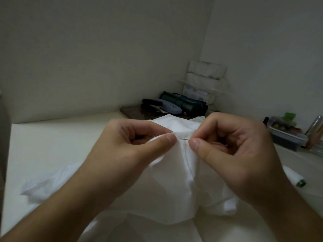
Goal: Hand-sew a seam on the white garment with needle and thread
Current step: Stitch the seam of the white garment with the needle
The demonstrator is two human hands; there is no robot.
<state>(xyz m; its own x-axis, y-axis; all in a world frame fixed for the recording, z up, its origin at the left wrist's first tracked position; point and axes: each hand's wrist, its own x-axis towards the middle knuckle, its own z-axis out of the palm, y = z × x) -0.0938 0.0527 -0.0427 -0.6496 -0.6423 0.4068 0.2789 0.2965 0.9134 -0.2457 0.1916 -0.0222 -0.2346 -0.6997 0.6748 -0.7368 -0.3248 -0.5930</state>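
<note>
The white garment (pixel 173 182) lies bunched on the table and is lifted up between both hands. My left hand (pixel 129 151) pinches a fold of the cloth between thumb and forefinger. My right hand (pixel 232 151) pinches a thin needle (pixel 185 139) between thumb and forefinger. The needle's tip points left into the fold, right beside my left thumb. A faint thread runs down the cloth below the needle. A white thread spool (pixel 295 179) lies on the table to the right of my right wrist.
The pale table (pixel 49 140) meets the walls in a corner. At the back stand a dark pouch (pixel 188 103), a black stapler (pixel 152 103) and a white rack (pixel 206 79). At the right edge sits a box of small items (pixel 286 133).
</note>
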